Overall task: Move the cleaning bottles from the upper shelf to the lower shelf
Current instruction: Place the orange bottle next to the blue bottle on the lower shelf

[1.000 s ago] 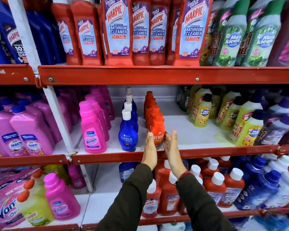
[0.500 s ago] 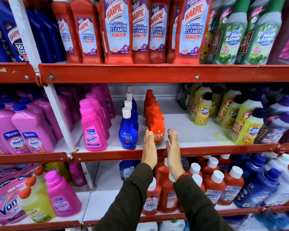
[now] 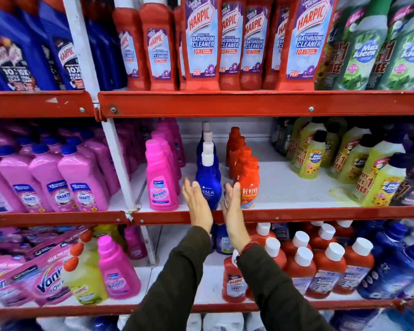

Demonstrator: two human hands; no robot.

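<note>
On the middle shelf (image 3: 285,215) stand a row of blue Ujala bottles with white caps, the front blue bottle (image 3: 209,185) at the shelf edge, and beside it on the right a row of orange bottles led by the orange Revive bottle (image 3: 249,185). My left hand (image 3: 197,204) and my right hand (image 3: 232,211) are raised flat, palms facing each other, on either side of the front blue bottle, fingers straight and holding nothing. My right hand covers the left edge of the orange bottle. The lower shelf (image 3: 208,292) holds red Harpic bottles (image 3: 234,280) below my wrists.
Pink Vanish bottles (image 3: 160,182) stand left of the blue row. Yellow Max Kleen bottles (image 3: 380,185) fill the right of the middle shelf, with bare white shelf between. Tall red Harpic bathroom cleaner bottles (image 3: 201,44) line the top shelf. A white upright post (image 3: 120,163) divides the bays.
Both hands let go of the orange Revive bottle, opened flat and shifted left; they now flank the front blue bottle.
</note>
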